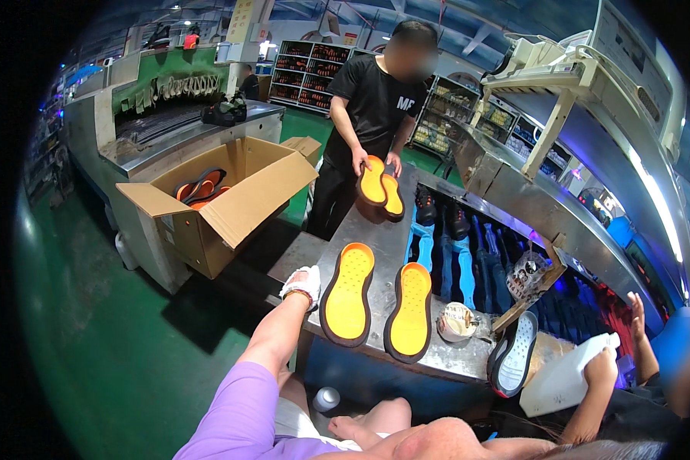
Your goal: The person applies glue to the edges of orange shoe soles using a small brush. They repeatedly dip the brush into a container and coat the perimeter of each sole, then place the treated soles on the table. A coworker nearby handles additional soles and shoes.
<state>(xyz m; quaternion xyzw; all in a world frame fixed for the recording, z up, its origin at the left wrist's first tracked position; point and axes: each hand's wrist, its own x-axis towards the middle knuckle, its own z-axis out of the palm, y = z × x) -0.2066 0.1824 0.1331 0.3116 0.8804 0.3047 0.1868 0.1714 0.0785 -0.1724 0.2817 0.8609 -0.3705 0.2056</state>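
Note:
My left hand (301,285), partly covered in white cloth, is at the near left edge of the metal bench (351,228). Its fingers are too small and covered to read. Just right of it lies a yellow shoe sole (348,295) with a dark rim. A second yellow sole (409,313) lies further right, hollow side up, like the first. Low in my lap is my right hand (346,429), with its fingers curled in; what they hold, if anything, is hidden.
Across the bench, a person holds a pair of yellow soles (372,182). An open cardboard box (245,201) with soles stands left. Shoes on blue supports (466,268) line the conveyor. A pot (457,321) and a grey sole (514,354) sit near another person's white jug (563,377).

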